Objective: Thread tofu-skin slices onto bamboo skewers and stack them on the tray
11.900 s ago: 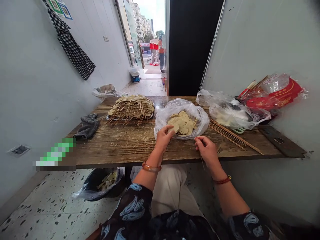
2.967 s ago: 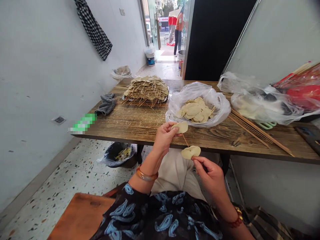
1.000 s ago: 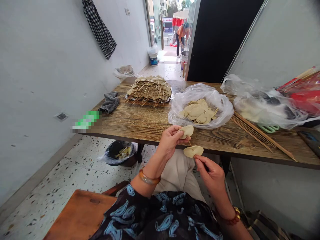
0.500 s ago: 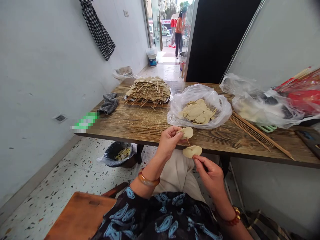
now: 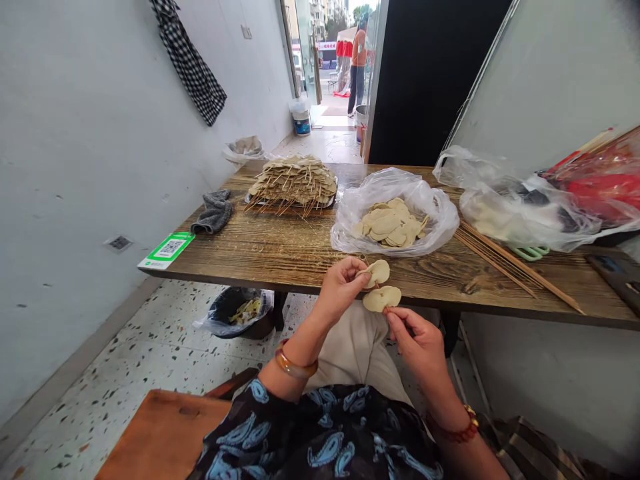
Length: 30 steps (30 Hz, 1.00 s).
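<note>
My left hand (image 5: 341,288) pinches the edge of a thin, pale, round food slice (image 5: 381,272), above the table's front edge. Between the fingertips of my right hand (image 5: 421,341) is the lower end of a thin skewer (image 5: 387,309). A second pale slice (image 5: 379,300) is threaded on it, just above my right fingers. The two slices sit close together, with a short bit of skewer between them. Just beyond my hands, an open plastic bag (image 5: 345,230) holds a heap of loose slices (image 5: 393,223). Farther left, filled skewers (image 5: 295,181) lie piled on a tray.
Bare skewers (image 5: 500,260) lie on the wooden table (image 5: 270,257), right of the bag. A grey cloth (image 5: 214,212) and a QR-code card (image 5: 167,249) are at the left. Below stands a lined bin (image 5: 260,327). A person (image 5: 358,60) stands outside the doorway.
The upper slice in my left hand has come nearer to the lower slice, so less skewer shows between them. My right hand keeps its hold. The view has shifted slightly.
</note>
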Motion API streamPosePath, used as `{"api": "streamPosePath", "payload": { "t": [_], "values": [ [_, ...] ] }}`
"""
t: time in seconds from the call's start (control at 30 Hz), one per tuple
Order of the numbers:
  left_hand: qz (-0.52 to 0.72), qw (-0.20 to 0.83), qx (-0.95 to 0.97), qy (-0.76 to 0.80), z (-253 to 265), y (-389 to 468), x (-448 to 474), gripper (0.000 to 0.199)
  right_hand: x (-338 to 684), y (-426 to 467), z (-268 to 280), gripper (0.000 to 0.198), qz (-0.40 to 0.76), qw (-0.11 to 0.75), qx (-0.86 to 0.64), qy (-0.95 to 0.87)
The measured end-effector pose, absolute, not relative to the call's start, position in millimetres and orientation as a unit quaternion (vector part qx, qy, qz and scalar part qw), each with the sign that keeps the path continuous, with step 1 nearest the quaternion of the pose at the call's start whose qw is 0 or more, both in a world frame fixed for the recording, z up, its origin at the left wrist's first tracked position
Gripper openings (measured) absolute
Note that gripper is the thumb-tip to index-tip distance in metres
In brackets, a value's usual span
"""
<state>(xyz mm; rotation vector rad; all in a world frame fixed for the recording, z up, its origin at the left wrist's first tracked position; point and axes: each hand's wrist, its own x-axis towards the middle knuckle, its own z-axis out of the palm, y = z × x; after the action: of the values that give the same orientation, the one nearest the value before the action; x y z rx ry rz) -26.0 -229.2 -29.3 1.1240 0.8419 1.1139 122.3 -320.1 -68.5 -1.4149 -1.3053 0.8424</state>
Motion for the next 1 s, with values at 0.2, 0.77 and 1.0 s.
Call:
{"api": "streamPosePath", "payload": {
  "t": [0.2,0.77,1.0],
  "values": [
    [0.490,0.703,0.395,0.331,-29,-228,-27,0.037,123,-324,-66,0.031,0.418,0.518,-0.570,-0.482],
    [0.474,0.722,0.371,0.341,-31,-230,-14,0.040,128,-330,-77,0.029,0.388,0.500,-0.574,-0.520],
    [0.480,0.714,0.372,0.348,-35,-235,-3,0.037,131,-325,-74,0.028,0.374,0.502,-0.580,-0.521]
  ]
}}
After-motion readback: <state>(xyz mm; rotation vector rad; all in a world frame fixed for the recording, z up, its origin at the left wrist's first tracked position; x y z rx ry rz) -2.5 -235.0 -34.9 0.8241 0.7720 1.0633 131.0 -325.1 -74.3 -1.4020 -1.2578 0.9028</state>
